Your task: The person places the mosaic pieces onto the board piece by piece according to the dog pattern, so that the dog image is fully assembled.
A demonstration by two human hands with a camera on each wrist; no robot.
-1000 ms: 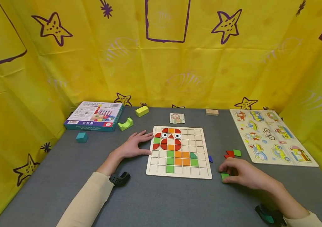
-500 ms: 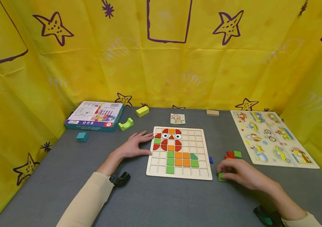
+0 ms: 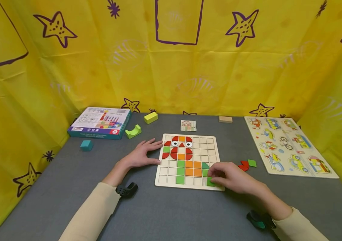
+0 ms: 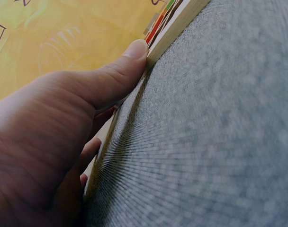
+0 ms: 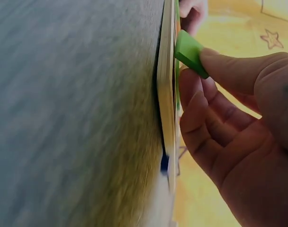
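A wooden grid board (image 3: 166, 180) lies at mid-table, with red, orange and green tiles forming an owl-like figure on its left and middle cells. My right hand (image 3: 234, 176) pinches a green square tile (image 5: 190, 53) between thumb and fingers. In the head view that tile overlaps the board's lower right cells; in the right wrist view it is tilted, one edge close to the board's surface. My left hand (image 3: 142, 154) lies with fingers spread at the board's left edge. Its thumb (image 4: 130, 56) touches the board's side in the left wrist view.
Red tiles (image 3: 244, 166) and a green square (image 3: 252, 163) lie right of the board. A blue piece (image 5: 164, 163) sits by its right edge. Behind are a picture card (image 3: 188, 126) and blocks; a box (image 3: 99, 123) stands left, a picture puzzle (image 3: 291, 147) right.
My right hand has carried the green square tile leftward from the table to over the board's lower right. My left hand has stayed at the board's edge.
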